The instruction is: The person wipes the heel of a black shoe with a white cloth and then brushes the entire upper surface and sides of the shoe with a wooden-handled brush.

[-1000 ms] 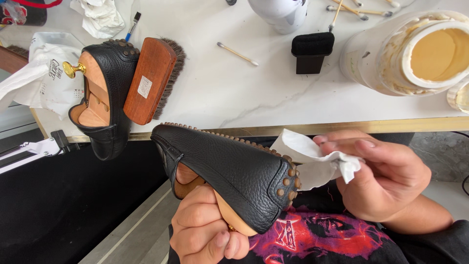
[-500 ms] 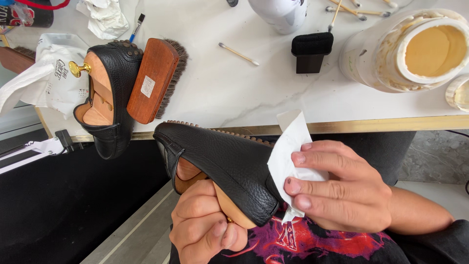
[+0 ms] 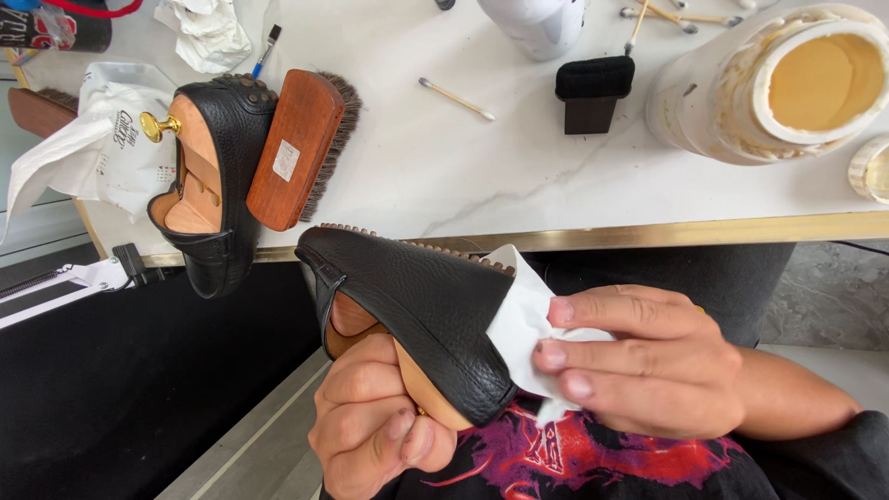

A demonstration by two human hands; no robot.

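Black pebbled-leather loafer, held in front of your torso, just below the gold-trimmed edge of the white marble table. It lies on its side, one end toward the table's edge, the other toward your body, so that the grained side faces up and to the right, within reach of the other hand. Your left hand supports the shoe from below; its fingers are curled and clenched around the tan part showing at the shoe's opening, probably an inserted shoe tree, which gives a firm grip without touching the outer leather. Your right hand presses a folded white cloth against the end of the shoe nearer your body; thumb and fingers are closed on the cloth, fingertips flat, so the cloth, not the skin, meets the leather.

On the table, the second black loafer rests with a wooden shoe tree and its brass knob visible inside. A wooden-backed horsehair brush leans on its side, touching that shoe. Farther right lie a cotton swab, a small black dauber block and a large open white tub of pale cream, all well apart from the held shoe. Crumpled white cloths sit at the upper left.
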